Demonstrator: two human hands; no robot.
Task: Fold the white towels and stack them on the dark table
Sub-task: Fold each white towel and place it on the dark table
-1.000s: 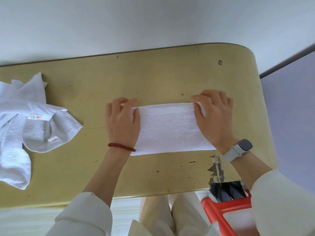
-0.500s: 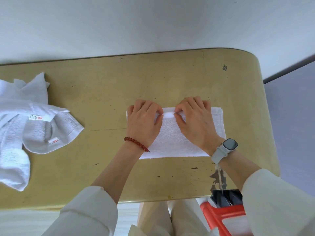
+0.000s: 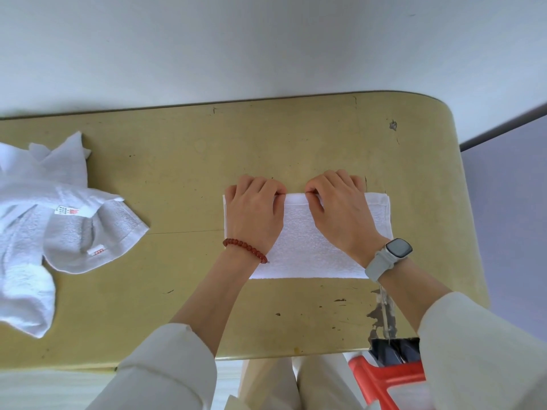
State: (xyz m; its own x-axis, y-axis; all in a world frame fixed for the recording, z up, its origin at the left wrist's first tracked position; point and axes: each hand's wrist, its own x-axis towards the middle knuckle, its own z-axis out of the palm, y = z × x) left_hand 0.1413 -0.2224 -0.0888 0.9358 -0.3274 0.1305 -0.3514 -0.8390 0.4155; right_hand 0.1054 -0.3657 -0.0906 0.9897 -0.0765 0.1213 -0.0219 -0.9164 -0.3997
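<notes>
A folded white towel (image 3: 302,241) lies flat on the yellow-green table (image 3: 266,143), right of centre. My left hand (image 3: 254,214) and my right hand (image 3: 340,214) rest side by side on it. The fingers of both curl over its far edge, with the thumbs pressed on top beside a small gap. A heap of unfolded white towels (image 3: 44,220) with small labels lies at the table's left end. No dark table shows in this view.
A white wall runs behind the table's far edge. The table's rounded right end borders a grey-purple floor (image 3: 509,202). A red stool (image 3: 381,377) with a dark object on it stands below the near right edge, beside my legs.
Both hands slid from the towel's two ends in to its middle. Their fingers now curl over the far edge. The towel heap has not moved.
</notes>
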